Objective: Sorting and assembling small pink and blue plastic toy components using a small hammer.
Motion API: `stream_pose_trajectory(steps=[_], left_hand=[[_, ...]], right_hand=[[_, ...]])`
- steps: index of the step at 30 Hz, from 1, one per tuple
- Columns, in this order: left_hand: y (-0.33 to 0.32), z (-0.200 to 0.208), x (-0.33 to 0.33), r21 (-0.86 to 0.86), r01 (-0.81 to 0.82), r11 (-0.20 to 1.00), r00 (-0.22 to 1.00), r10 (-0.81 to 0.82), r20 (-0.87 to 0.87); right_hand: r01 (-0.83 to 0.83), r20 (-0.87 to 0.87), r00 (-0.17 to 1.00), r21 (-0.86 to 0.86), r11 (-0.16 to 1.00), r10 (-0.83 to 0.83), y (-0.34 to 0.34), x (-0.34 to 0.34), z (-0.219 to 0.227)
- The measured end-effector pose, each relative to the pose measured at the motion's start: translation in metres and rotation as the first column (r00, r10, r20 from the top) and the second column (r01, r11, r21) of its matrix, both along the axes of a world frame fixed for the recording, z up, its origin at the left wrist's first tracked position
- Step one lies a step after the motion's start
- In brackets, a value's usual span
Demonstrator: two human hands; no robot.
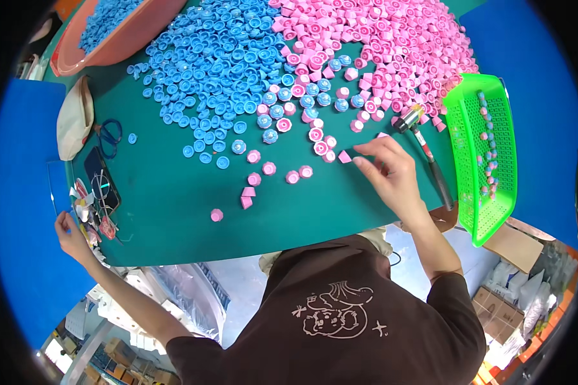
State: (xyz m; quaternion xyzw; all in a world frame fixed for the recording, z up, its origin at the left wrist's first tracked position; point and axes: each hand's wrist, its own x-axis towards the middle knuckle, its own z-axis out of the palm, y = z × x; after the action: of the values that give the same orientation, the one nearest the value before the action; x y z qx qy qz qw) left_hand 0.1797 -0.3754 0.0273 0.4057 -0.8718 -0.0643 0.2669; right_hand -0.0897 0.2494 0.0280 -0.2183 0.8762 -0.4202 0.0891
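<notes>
The head view looks down on a green counter (173, 218). By its near edge is a brown shirt (392, 295) with a white line drawing. At the near left corner, the left hand (75, 240) has bent fingers beside some scraps (83, 210); I can't tell if it holds any. Farther in, the right hand (393, 173) has thumb and pointing finger a little apart, with just a gap between, right by a pink cup (345, 156). A hammer (437, 176) lies between that hand and a green basket (467, 160) by the right edge; its red-and-white label is too small to read. Near the left edge are a phone (95, 165) and a cloth pouch (77, 119). Toward the far edge sit blue caps (228, 58), more pink cups (411, 58) and an orange tub (130, 40).
</notes>
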Motion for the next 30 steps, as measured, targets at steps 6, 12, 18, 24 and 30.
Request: stream_pose_trajectory(steps=[6, 12, 18, 24, 30], left_hand=[[0.156, 0.016, -0.089, 0.143, 0.305, 0.942, 0.862, -0.208, -0.463], [0.294, 0.020, -0.185, 0.313, 0.634, 0.707, 0.773, -0.598, -0.212], [0.302, -0.002, -0.235, 0.346, 0.790, 0.505, 0.558, -0.828, -0.065], [0.304, 0.000, -0.245, 0.367, 0.797, 0.479, 0.494, -0.868, 0.061], [0.358, 0.017, -0.220, 0.551, 0.671, 0.496, 0.661, -0.736, -0.143]], right_hand=[[-0.142, -0.373, 0.913, 0.086, 0.986, 0.164, -0.006, 0.006, -0.025], [-0.271, -0.363, 0.877, 0.168, 0.948, 0.315, 0.000, 0.005, -0.019], [-0.030, -0.256, 0.967, -0.132, 0.991, -0.005, 0.029, 0.005, 0.001], [0.352, -0.202, 0.911, -0.077, 0.933, -0.360, 0.103, 0.006, -0.001], [0.395, -0.261, 0.907, 0.252, 0.883, -0.331, 0.119, 0.012, -0.018]])
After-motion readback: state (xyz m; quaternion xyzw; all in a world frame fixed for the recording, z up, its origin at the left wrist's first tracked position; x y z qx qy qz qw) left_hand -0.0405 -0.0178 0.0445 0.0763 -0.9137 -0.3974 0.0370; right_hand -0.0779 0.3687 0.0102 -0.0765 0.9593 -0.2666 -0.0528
